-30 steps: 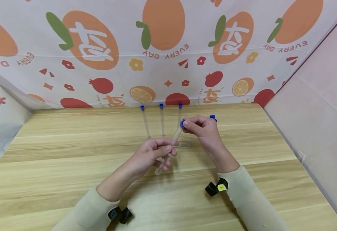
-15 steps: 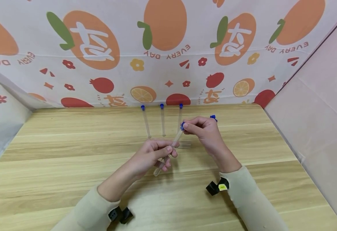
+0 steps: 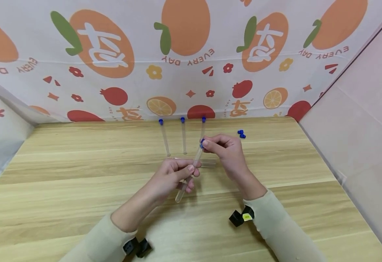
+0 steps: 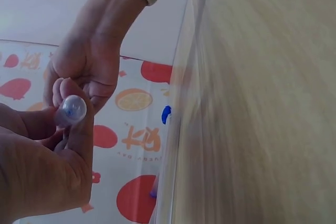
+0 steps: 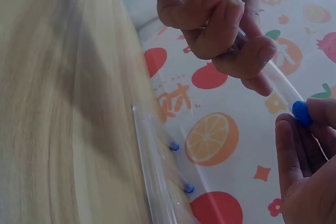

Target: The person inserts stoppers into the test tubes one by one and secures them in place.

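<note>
My left hand [image 3: 171,175] grips a clear test tube [image 3: 180,195] around its middle, above the table. The tube slants, its rounded end toward me and its top up to the right. A blue cap [image 3: 202,143] sits at that top end, pinched between thumb and forefinger of my right hand [image 3: 226,154]. From the right wrist view, the cap [image 5: 301,112] meets the tube's mouth, partly covered by the fingertips. The left wrist view looks at the tube's round bottom [image 4: 73,108].
Three blue-capped tubes lie in a row at the back: left tube [image 3: 165,140], middle tube [image 3: 184,138], right tube [image 3: 203,128]. Loose blue caps [image 3: 241,134] lie at the back right. Clear tubing [image 3: 208,163] lies crosswise behind my left hand. A fruit-print cloth [image 3: 138,83] hangs behind the table.
My right hand has shifted slightly left with the cap, and the held tube stands a little steeper. The loose blue caps, earlier partly covered by that hand, now show fully.
</note>
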A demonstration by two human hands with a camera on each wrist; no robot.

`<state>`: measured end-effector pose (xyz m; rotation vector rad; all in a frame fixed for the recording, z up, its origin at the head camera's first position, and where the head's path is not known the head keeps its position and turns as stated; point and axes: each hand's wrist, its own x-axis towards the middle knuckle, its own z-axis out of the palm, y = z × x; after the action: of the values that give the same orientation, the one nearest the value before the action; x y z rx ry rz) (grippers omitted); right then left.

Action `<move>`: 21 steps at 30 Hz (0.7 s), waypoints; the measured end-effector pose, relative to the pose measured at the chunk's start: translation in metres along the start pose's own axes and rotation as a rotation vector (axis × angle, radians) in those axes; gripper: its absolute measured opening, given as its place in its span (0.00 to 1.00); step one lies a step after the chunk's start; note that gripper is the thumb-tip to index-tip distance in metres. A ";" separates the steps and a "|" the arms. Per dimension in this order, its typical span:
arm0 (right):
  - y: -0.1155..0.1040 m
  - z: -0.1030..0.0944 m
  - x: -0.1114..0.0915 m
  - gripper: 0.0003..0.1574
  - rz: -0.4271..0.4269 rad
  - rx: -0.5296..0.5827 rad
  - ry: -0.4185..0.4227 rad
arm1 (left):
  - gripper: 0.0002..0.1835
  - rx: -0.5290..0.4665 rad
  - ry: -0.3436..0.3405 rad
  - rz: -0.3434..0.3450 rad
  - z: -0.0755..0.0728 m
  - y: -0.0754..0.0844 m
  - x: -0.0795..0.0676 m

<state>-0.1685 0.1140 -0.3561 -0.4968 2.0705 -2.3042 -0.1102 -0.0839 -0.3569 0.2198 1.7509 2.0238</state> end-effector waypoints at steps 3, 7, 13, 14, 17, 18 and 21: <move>-0.001 0.000 -0.001 0.07 0.002 -0.004 -0.007 | 0.17 -0.001 -0.004 0.002 0.000 0.001 -0.002; -0.005 -0.004 0.000 0.07 0.011 -0.009 -0.066 | 0.17 0.006 -0.021 -0.004 -0.001 0.003 -0.003; -0.013 -0.016 0.003 0.08 0.000 0.060 -0.186 | 0.20 0.029 -0.108 -0.016 -0.006 -0.002 0.002; -0.014 -0.017 0.004 0.10 -0.003 0.076 -0.198 | 0.21 0.038 -0.133 -0.013 -0.006 -0.003 0.003; -0.017 -0.019 0.004 0.12 -0.016 0.107 -0.219 | 0.22 0.063 -0.205 0.010 -0.006 -0.004 0.004; -0.017 -0.019 0.005 0.13 -0.019 0.109 -0.221 | 0.22 0.069 -0.220 0.019 -0.006 -0.003 0.004; -0.020 -0.020 0.005 0.14 -0.024 0.097 -0.206 | 0.21 0.074 -0.227 0.032 -0.006 -0.001 0.004</move>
<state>-0.1736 0.1348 -0.3369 -0.7240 1.8606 -2.2446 -0.1157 -0.0875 -0.3598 0.4840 1.6897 1.8753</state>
